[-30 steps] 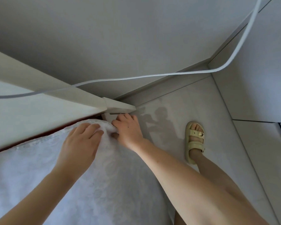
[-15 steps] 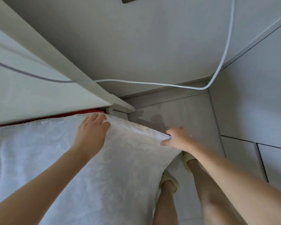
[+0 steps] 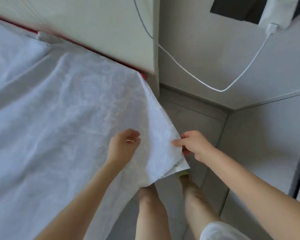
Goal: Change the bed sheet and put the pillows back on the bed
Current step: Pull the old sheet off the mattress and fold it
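Note:
A white patterned bed sheet (image 3: 62, 122) covers the bed and hangs over its right edge. My right hand (image 3: 193, 144) pinches the hanging edge of the sheet beside the bed, above a small label at the hem. My left hand (image 3: 123, 146) hovers just over the sheet near that edge, fingers loosely curled, holding nothing. A red strip of mattress (image 3: 142, 76) shows along the cream headboard (image 3: 97, 28). No pillow can be made out.
A white cable (image 3: 194, 76) sags from a charger (image 3: 272, 28) on the grey wall down behind the headboard. Grey tiled floor (image 3: 196, 122) runs in a narrow gap between bed and wall. My legs stand there, one foot in a yellow sandal (image 3: 183, 174).
My right hand has slid along the sheet edge away from the headboard corner and holds it lower. My left hand left the corner and came back toward me. The view swung left.

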A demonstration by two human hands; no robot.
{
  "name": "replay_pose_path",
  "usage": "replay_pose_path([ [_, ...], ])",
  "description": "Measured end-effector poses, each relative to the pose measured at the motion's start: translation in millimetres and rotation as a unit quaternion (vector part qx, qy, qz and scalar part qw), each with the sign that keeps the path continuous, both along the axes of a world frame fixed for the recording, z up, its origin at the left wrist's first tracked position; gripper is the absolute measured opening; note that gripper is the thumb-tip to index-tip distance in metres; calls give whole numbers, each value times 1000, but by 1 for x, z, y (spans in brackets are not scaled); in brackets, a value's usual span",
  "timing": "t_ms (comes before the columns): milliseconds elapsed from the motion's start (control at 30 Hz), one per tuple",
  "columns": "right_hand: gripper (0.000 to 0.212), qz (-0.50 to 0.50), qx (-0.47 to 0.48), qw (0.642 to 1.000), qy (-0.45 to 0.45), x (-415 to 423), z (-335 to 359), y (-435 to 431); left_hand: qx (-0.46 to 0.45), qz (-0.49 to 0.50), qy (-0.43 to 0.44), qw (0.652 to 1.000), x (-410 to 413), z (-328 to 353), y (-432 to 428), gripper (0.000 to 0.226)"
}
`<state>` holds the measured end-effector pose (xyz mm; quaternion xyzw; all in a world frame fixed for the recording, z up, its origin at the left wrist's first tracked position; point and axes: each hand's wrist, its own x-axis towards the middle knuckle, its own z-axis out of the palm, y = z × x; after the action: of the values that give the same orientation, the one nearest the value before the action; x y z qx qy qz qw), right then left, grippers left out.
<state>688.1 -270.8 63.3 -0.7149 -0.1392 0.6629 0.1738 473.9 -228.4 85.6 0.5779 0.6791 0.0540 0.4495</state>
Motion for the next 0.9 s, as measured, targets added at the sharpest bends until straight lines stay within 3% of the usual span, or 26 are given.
replay_pose_path([
  [133,9,-56,9,996,67,-46,65,18,-40,82,-86,992,-26,55,-61,19],
  [333,13,-19,50,992,111,-140,149,26,101,145,-133,975,-66,123,-110,36],
  [500,13,37,125,983,128,-220,196,17,208,285,-147,924,-107,161,-121,22],
  [600,5,99,187,969,125,-262,222,-2,220,383,-180,879,-137,180,-131,19],
  [667,14,159,236,949,137,-281,239,-15,213,431,-238,844,-157,193,-141,17],
  [733,39,256,329,901,119,-290,255,-24,200,445,-287,824,-175,206,-151,12],
  [767,48,322,399,853,103,-293,264,-25,197,445,-301,820,-185,213,-157,10],
  [833,52,457,514,722,74,-300,284,-26,203,445,-319,812,-204,228,-166,12],
  [900,42,553,569,606,52,-311,302,-22,219,435,-319,813,-220,244,-174,10],
])
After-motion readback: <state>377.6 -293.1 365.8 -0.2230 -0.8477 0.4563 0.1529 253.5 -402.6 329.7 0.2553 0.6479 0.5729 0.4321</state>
